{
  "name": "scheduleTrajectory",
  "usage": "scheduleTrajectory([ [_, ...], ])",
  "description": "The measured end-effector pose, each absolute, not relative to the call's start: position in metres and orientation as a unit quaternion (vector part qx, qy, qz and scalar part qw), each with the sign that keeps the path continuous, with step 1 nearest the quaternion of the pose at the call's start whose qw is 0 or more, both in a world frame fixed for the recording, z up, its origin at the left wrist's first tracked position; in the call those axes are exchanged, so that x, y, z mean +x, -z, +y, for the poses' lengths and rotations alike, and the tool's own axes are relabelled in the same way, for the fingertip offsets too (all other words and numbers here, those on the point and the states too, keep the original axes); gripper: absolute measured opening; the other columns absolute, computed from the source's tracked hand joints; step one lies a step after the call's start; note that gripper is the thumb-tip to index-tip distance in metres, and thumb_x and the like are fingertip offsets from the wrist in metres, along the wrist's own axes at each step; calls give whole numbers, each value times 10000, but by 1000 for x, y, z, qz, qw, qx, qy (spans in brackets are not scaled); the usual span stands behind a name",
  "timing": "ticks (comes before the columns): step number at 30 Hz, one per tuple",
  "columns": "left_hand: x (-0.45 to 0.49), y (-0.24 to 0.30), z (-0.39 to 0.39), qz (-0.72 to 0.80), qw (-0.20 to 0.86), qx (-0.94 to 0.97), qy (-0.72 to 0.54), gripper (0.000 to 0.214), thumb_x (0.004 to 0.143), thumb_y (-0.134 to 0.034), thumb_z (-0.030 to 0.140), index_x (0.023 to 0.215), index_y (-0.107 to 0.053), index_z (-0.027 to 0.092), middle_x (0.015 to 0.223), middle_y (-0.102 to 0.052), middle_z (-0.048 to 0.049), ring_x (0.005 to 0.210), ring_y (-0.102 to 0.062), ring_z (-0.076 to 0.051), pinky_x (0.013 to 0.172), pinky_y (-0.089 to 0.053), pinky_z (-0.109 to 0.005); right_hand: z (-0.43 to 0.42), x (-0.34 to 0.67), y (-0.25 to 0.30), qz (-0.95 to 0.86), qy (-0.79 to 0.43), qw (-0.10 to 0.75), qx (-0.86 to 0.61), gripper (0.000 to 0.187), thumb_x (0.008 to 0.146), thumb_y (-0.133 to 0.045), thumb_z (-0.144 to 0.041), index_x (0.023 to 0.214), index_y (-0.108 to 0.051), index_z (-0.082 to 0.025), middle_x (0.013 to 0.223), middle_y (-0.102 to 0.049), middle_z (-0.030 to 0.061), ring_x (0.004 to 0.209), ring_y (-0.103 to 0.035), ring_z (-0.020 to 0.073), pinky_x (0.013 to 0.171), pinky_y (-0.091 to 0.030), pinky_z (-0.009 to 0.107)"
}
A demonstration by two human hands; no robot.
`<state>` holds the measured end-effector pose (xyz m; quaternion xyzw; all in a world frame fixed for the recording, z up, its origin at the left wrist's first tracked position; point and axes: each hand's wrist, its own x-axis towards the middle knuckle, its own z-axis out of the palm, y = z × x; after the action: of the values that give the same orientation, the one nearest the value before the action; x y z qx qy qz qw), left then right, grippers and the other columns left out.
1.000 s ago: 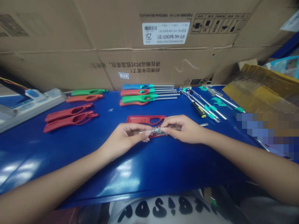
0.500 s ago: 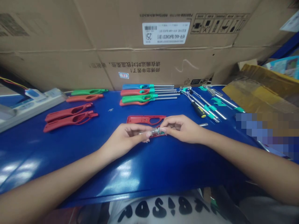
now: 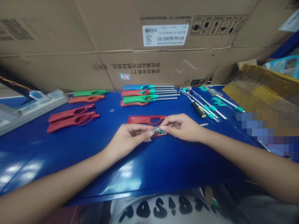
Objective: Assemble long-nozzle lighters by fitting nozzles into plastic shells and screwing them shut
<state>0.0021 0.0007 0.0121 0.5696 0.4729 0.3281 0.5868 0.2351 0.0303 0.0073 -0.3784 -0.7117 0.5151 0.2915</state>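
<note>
My left hand (image 3: 133,137) is closed, its thumb and fingertips pinching a small clear-and-metal lighter part (image 3: 155,130). My right hand (image 3: 182,126) is closed at the right end of that part, where a thin white wire shows; what its fingertips grip is too small to make out. Under the fingers lies a red lighter shell half (image 3: 161,134), mostly covered. Another red shell half (image 3: 142,119) rests just behind it, its inner side up. The tip of a metal tube (image 3: 204,124) sticks out past my right hand.
Lighters (image 3: 137,99) with metal tubes lie in a row at the back. Coloured shells (image 3: 73,119) sit at left beside a power strip (image 3: 35,107). Tube assemblies (image 3: 210,113) and a screwdriver (image 3: 198,109) are at right, near a taped carton (image 3: 263,90). A large cardboard box (image 3: 116,34) stands behind.
My left fingers have shifted slightly on the clear part, and less of its left end shows. My right hand stays nearly in place. The view has turned a little.
</note>
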Motion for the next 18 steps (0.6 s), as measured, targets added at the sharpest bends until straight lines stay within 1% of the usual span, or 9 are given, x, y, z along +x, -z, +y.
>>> scheduleTrajectory([
  [2, 2, -13, 1, 478, 585, 564, -334, 326, 777, -831, 335, 1047, -797, 156, 899, -805, -73, 734, -722, -170, 759, -612, -288, 31, 235, -10, -696, -527, 292, -392, 235, 821, -724, -386, 829, -692, -152, 695, -666, 6, 556, -549, 88, 528, -453, 231],
  [4, 2, -14, 2, 482, 586, 561, -333, 321, 775, -832, 333, 1042, -799, 159, 865, -803, -67, 706, -712, -158, 742, -607, -275, 31, 235, -12, -683, -534, 295, -401, 248, 800, -749, -393, 819, -687, -154, 658, -639, -12, 520, -513, 73, 498, -428, 220],
  [6, 2, -13, 2, 483, 589, 557, -331, 313, 781, -829, 331, 1044, -800, 164, 853, -802, -60, 691, -703, -144, 726, -598, -254, 32, 235, -11, -674, -541, 303, -402, 252, 783, -769, -389, 817, -691, -153, 681, -657, -3, 553, -546, 80, 537, -456, 226],
  [9, 2, -12, 1, 475, 596, 556, -331, 309, 794, -820, 330, 1059, -797, 174, 879, -804, -54, 708, -701, -134, 723, -589, -232, 32, 235, -8, -669, -546, 310, -397, 259, 774, -780, -392, 827, -705, -150, 757, -704, 29, 654, -622, 114, 635, -514, 255],
  [12, 4, -12, -1, 474, 591, 560, -336, 303, 802, -812, 327, 1061, -796, 170, 893, -804, -56, 711, -702, -138, 724, -590, -240, 31, 235, -5, -676, -543, 307, -393, 269, 787, -769, -406, 840, -716, -148, 796, -723, 47, 706, -651, 136, 681, -538, 278],
  [15, 6, -13, -4, 475, 583, 562, -343, 296, 809, -800, 318, 1056, -795, 156, 914, -804, -66, 716, -708, -148, 736, -599, -260, 29, 235, -5, -682, -540, 310, -384, 260, 792, -769, -399, 833, -713, -148, 785, -721, 45, 698, -651, 133, 679, -539, 274],
  [18, 7, -13, -4, 470, 583, 567, -343, 293, 811, -797, 310, 1059, -794, 152, 934, -805, -69, 732, -715, -154, 746, -603, -263, 29, 235, -6, -689, -541, 306, -372, 239, 805, -758, -381, 825, -702, -150, 712, -687, 16, 600, -596, 101, 581, -497, 239],
])
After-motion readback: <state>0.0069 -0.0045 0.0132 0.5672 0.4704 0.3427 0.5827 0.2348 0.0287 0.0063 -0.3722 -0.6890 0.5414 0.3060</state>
